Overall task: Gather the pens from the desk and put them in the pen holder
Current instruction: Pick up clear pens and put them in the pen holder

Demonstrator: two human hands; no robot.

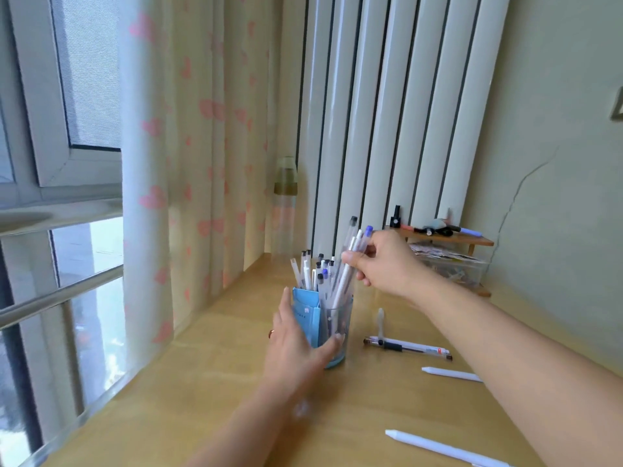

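Head view, centre of the frame: your left hand (pixel 296 342) is resting against the near side of the pen holder (pixel 332 326), a clear glass standing on the wooden desk (pixel 209 382), with fingers nearly straight, thumb lying along the lower front of the glass, and a ring showing on one finger. Your right hand (pixel 381 261), reaching in from the lower right, is pinching a small bundle of pens (pixel 350 261) between thumb and fingertips; their lower ends are sitting inside the glass while their capped ends are leaning up and to the right. Other pens (pixel 315 273) are already standing in the holder beside a light blue box (pixel 305 313). Right of the holder, a clear pen (pixel 408 347) is lying on the desk, with a white pen (pixel 451 374) below it and another white pen (pixel 445 448) at the lower edge of the frame. At the right middle, a small wooden shelf (pixel 448 239) is carrying small items against the wall, above a clear box.
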